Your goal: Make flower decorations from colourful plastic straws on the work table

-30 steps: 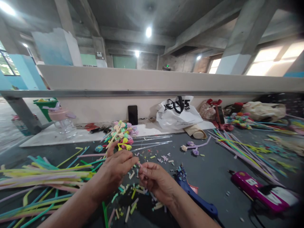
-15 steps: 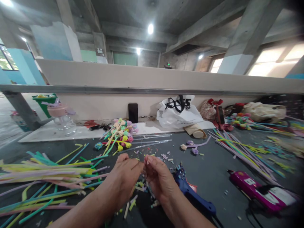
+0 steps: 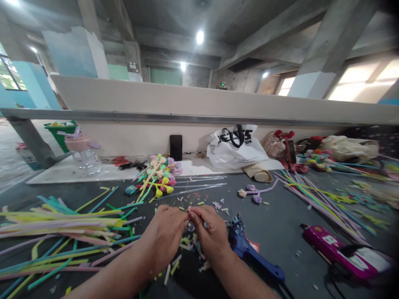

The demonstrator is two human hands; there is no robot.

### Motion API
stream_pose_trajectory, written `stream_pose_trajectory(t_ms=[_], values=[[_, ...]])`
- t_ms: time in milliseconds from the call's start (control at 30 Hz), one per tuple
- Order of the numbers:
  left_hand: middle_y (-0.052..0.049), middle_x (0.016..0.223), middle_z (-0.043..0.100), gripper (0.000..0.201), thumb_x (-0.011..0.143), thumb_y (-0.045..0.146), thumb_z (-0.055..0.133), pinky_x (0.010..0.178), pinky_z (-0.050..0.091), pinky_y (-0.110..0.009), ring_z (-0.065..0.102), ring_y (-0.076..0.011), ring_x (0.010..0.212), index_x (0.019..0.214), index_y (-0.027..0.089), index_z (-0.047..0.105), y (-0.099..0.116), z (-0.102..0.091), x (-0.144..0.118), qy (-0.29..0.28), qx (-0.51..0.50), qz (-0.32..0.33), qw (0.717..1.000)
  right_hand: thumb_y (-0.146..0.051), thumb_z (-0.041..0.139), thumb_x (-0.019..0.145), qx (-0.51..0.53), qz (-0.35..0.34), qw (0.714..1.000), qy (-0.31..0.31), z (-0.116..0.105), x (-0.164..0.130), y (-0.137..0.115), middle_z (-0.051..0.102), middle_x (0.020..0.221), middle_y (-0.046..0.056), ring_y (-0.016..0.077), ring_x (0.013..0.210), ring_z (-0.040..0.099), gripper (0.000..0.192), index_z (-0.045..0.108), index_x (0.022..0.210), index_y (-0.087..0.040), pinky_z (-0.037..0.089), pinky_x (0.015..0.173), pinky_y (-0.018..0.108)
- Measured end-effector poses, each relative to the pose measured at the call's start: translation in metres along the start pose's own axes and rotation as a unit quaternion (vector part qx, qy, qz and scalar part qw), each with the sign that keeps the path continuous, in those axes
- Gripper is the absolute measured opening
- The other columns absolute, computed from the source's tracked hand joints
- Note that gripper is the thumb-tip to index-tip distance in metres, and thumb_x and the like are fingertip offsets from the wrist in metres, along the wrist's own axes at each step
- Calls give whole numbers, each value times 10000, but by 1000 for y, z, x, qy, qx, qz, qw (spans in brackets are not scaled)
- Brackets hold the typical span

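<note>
left hand (image 3: 166, 234): curled, back turned up, fingertips pressed against those of the other hand; what is pinched between them is too small to be made out.
right hand (image 3: 209, 232): curled the same way, fingertips met with the left ones just above the table; whether anything is gripped cannot be told.
table (image 3: 274, 224): one dark grey top, on which everything below is laid.
cut bits (image 3: 183, 243): a scatter of short coloured pieces, too many to be counted, spread under and around both hands.
fuzzy sticks (image 3: 59, 224): one loose heap of long yellow, green, pink and blue ones, left of the hands; the number cannot be counted.
second heap of sticks (image 3: 314, 193): one fan of long ones, well apart to the right.
flower bunch (image 3: 160, 172): one bundle of small pastel flowers on stems, beyond the hands.
purple flowers (image 3: 254, 193): one small sprig of three heads, between the bunch and the right heap.
glue guns: two are seen, a blue one (image 3: 252, 251) just beside the right hand and a pink one (image 3: 336, 249) further right.
white bag (image 3: 235, 147): one, set against the low wall.
black phone (image 3: 176, 147): one, stood upright against the wall.
jar (image 3: 82, 155): one clear one with a pink lid, far left.
</note>
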State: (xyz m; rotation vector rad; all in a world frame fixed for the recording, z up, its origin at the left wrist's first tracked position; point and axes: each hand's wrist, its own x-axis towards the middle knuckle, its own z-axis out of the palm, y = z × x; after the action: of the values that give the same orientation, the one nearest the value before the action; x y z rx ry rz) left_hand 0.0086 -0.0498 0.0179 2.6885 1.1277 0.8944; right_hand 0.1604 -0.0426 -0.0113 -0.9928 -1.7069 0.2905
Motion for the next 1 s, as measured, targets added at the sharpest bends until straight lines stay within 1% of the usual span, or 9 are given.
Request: stream_pose_trajectory(t_ms=[100, 167, 333, 500, 567, 667, 833, 900, 1000], values=[[-14, 718, 599, 208, 848, 149, 369, 688, 370, -298, 520, -149, 692, 747, 181, 548, 1, -1, 1, 28, -29, -22, 999, -186, 508, 816, -68, -82, 994, -20, -4, 2, 3, 662, 745, 35, 166, 712, 560, 126, 618, 863, -227, 347, 700, 311], [-10, 684, 599, 216, 845, 176, 390, 643, 381, -267, 525, -139, 663, 703, 181, 553, 2, -2, 3, 25, -44, -39, 998, -177, 477, 829, -105, -104, 988, -36, -6, 4, 3, 651, 722, 30, 156, 691, 544, 128, 601, 841, -208, 320, 701, 314], [9, 638, 577, 201, 802, 170, 445, 559, 375, -214, 519, -115, 611, 618, 175, 527, 0, -6, 6, -47, -43, -94, 993, -159, 410, 840, -196, -114, 966, -123, -9, 7, -2, 615, 693, 25, 150, 677, 493, 181, 571, 762, -187, 263, 713, 324], [-2, 660, 581, 185, 799, 167, 447, 578, 383, -213, 534, -119, 631, 657, 164, 565, -1, -20, 6, -105, -13, -87, 991, -109, 417, 809, -211, -116, 952, -191, -9, 8, -2, 603, 690, 15, 152, 702, 482, 176, 563, 758, -194, 238, 741, 336], [-15, 683, 589, 180, 802, 171, 440, 597, 393, -222, 543, -128, 652, 696, 162, 585, -2, -24, 5, -104, -2, -89, 991, -111, 425, 813, -186, -110, 955, -203, -8, 8, 0, 600, 685, 8, 145, 698, 494, 173, 569, 766, -195, 246, 748, 331], [-18, 692, 595, 164, 784, 160, 453, 610, 396, -226, 547, -134, 668, 704, 163, 595, -8, -26, 5, -92, 3, -81, 992, -151, 449, 827, -110, -82, 963, -230, -6, 9, 2, 608, 689, 6, 137, 691, 517, 151, 581, 766, -192, 286, 724, 302], [-6, 654, 613, 147, 737, 139, 504, 599, 392, -202, 552, -118, 638, 674, 160, 635, -18, -26, 7, -97, -45, -74, 991, -243, 543, 788, -1, 23, 960, -281, -5, 10, 2, 598, 653, -2, 134, 645, 514, 122, 596, 694, -186, 341, 619, 244], [-2, 652, 628, 157, 733, 141, 511, 604, 393, -193, 559, -112, 639, 679, 162, 657, -19, -27, 9, -107, -75, -78, 988, -229, 565, 765, 11, 58, 958, -280, -5, 10, 1, 582, 636, -9, 132, 637, 503, 114, 600, 667, -184, 346, 597, 234], [1, 684, 650, 168, 743, 176, 513, 624, 394, -188, 569, -112, 668, 719, 171, 679, -17, -30, 10, -121, -107, -86, 983, -170, 580, 733, 26, 72, 961, -267, -7, 10, 0, 550, 600, -20, 127, 637, 482, 121, 597, 614, -179, 343, 602, 228]])
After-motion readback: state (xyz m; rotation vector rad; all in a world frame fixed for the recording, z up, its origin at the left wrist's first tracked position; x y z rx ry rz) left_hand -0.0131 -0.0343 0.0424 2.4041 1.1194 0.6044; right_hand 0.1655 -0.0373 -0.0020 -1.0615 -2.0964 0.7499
